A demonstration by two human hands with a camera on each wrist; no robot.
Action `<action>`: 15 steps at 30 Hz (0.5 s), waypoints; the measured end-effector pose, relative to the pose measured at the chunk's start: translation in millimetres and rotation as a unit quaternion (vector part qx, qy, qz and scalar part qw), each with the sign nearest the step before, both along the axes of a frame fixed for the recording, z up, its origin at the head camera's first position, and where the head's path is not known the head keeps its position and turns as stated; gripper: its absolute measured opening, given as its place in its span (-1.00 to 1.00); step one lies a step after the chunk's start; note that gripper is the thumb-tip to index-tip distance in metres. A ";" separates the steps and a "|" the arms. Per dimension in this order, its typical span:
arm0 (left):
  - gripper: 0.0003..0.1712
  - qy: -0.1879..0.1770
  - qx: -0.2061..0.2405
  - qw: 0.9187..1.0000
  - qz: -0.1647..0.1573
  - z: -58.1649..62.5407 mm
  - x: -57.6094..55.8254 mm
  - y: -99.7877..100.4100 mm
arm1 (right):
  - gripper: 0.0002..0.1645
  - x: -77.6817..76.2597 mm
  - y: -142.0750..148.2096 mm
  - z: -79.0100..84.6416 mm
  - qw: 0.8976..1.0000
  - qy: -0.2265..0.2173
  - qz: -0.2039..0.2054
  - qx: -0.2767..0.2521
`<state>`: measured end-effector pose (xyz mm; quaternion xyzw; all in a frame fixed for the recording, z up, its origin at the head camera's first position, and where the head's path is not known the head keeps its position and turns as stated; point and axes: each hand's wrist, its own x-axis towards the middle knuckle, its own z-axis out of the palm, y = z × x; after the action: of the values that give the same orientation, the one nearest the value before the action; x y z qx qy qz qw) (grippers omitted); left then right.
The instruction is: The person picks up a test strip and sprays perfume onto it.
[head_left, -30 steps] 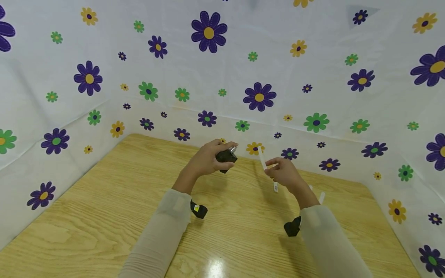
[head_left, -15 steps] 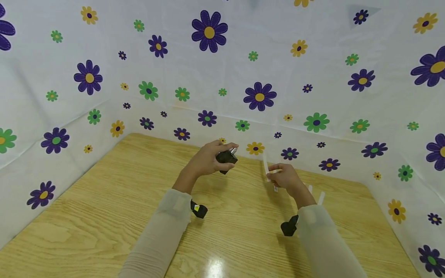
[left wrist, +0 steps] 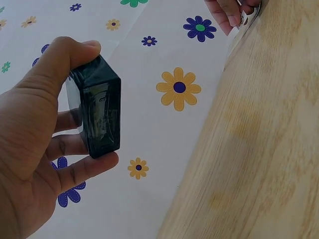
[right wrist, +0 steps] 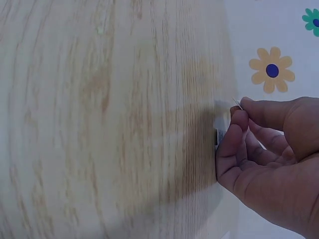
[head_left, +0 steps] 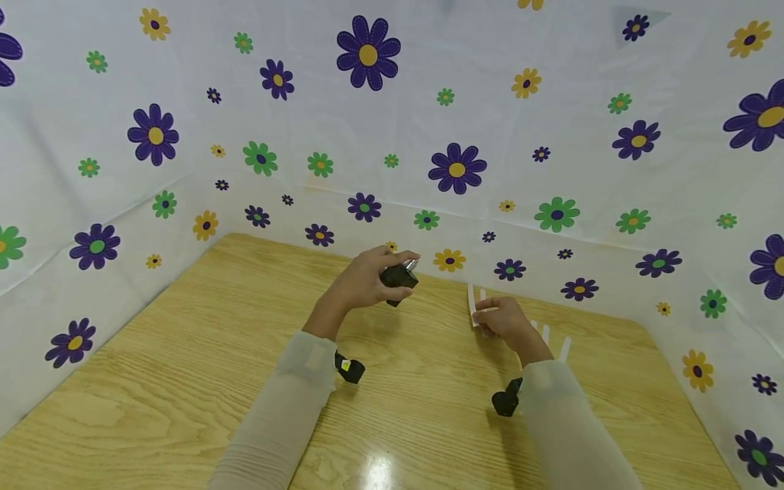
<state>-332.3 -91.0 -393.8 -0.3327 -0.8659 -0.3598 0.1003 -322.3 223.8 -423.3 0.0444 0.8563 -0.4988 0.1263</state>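
Note:
My left hand (head_left: 367,280) grips a dark glass bottle (head_left: 398,275) with a silver spray top, like a perfume bottle, above the back of the table. In the left wrist view, the thumb lies on one end of the bottle (left wrist: 99,109) and the fingers support its other side. Farther right, my right hand (head_left: 505,321) pinches a narrow white paper strip (head_left: 471,306) between thumb and fingers, low over the tabletop. Another white strip (head_left: 483,295) shows just beside it, partly hidden by the hand. The right wrist view catches the pinched strip (right wrist: 238,104) nearly edge-on.
More white strips (head_left: 564,350) lie on the wooden table (head_left: 416,381) to the right, partly behind the right forearm. A white sheet with printed flowers (head_left: 392,129) rises along the table's back and sides. Black wrist cameras (head_left: 351,369) hang beneath both sleeves.
My right hand has come down and slightly right, bringing the paper strip from raised above the table to low beside another strip. The left hand and its bottle have stayed in place.

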 end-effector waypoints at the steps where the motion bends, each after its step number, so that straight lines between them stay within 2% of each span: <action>1: -0.25 -0.001 -0.001 1.000 0.001 0.4 0.4 -0.1 | -0.61 -0.1 0.0 0.0 1.000 -0.002 -0.002 0.000; 15: -0.25 -0.002 0.001 1.000 0.002 1.9 1.8 -0.7 | -0.53 0.7 -0.7 4.9 0.999 -0.021 0.009 0.033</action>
<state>-330.5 -91.7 -391.9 -0.3304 -0.8662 -0.3613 0.0998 -321.5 223.1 -418.4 0.0509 0.8698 -0.4682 0.1469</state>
